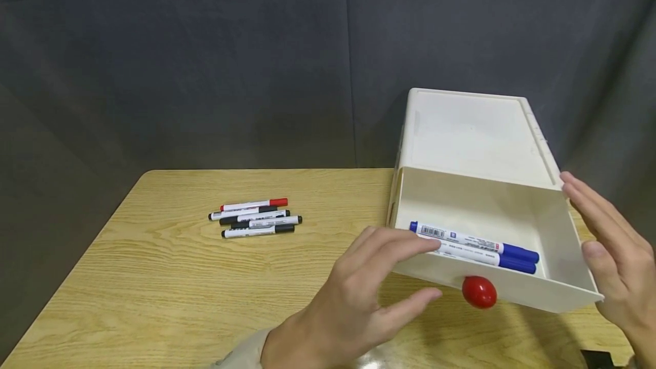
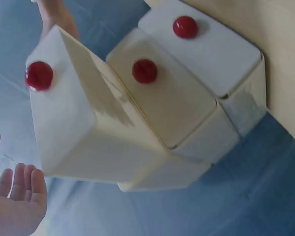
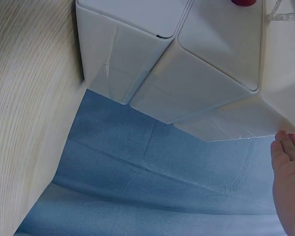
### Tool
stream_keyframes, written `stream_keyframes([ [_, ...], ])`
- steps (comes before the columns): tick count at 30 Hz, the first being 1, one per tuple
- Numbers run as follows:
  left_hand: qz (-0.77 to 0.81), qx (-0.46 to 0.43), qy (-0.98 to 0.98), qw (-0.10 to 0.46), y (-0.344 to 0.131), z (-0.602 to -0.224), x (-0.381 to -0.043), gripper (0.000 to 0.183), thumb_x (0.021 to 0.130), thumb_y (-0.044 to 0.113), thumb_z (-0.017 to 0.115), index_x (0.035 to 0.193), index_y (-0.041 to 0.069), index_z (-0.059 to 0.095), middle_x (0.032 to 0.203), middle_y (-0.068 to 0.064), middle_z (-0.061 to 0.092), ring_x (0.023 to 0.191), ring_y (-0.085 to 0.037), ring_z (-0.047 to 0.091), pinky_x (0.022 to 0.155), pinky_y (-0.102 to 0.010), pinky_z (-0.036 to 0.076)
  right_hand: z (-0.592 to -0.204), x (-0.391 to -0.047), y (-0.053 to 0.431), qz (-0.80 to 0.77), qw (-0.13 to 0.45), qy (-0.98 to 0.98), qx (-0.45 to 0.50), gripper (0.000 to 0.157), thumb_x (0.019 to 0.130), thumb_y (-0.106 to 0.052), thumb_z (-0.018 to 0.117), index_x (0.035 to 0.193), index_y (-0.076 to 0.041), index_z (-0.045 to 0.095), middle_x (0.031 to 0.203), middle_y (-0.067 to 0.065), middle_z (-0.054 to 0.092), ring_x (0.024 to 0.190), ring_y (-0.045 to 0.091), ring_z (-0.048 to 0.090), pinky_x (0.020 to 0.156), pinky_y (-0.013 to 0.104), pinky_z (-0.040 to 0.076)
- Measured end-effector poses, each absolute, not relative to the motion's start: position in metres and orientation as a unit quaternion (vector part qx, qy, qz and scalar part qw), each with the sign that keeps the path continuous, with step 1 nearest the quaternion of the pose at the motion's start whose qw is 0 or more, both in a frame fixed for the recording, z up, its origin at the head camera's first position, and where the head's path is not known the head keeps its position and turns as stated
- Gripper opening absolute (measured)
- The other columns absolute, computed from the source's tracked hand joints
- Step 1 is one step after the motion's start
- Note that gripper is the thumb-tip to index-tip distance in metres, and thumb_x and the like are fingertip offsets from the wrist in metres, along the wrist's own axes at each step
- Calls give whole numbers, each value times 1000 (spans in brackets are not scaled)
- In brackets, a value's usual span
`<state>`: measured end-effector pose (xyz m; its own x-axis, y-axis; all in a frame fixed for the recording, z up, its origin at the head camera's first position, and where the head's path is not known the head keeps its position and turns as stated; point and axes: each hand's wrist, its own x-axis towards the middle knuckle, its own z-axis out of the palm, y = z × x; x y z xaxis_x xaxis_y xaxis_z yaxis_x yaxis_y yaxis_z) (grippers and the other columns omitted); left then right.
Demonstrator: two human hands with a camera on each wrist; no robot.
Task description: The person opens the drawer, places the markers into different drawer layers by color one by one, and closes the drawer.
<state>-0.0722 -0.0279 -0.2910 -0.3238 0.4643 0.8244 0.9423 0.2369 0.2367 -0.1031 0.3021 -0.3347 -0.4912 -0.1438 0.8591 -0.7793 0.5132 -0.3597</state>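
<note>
So the left grip [image 1: 353, 289] is spread, thumb well off the fingers, nothing in it, right at the near left corner of the drawer [image 1: 548, 298]. Right grip [image 1: 617, 252] has its fingers out straight along the other side, also holding nothing; it may be touching the wall there, but I can't really tell from these angles. That's my main worry: the drawer sits pulled way out of the top of the box [image 1: 466, 130], tilted down at the front, and nobody's clamped on it. One bump from either palm and I reckon it could drop off the front. The two blue pens [image 1: 474, 241] lie side by side against the front wall inside, so they'd probably spill with it. If the left thumb snags the red knob [image 1: 479, 292], that could yank it out as well. The lower drawers [image 2: 162, 108] look closed, so no drama there. The loose pens [image 1: 266, 222] across the surface [image 1: 154, 289] are bunched together and could roll if it gets knocked.
</note>
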Motion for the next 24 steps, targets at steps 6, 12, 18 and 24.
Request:
stream_keyframes([
  [6,-388,-498,-703,329,-18,-300,-68,48,78,9,83,118,-5,61,110,-10,67,105,-16,66,100,-16,49,-335,-103,303,386,403,-777,292,43,99,-11,46,134,14,53,147,19,51,139,13,48,116,17,33],
  [12,-426,-471,-692,343,-4,-316,-63,50,72,5,86,113,-7,62,108,-13,68,100,-17,68,94,-14,52,-334,-104,302,389,408,-770,298,43,99,-12,46,133,15,53,146,20,52,138,13,49,116,17,34],
  [18,-451,-440,-690,355,11,-333,-58,50,68,5,88,109,-6,63,102,-12,67,90,-14,69,90,-11,52,-331,-102,299,385,405,-776,292,42,100,-10,45,134,13,53,148,13,52,138,10,48,116,16,33],
  [24,-457,-427,-693,357,24,-343,-55,53,66,6,90,110,-4,64,101,-11,67,86,-11,70,88,-8,51,-333,-102,301,385,406,-774,296,43,100,-13,46,133,14,53,147,18,52,138,12,49,116,17,33],
])
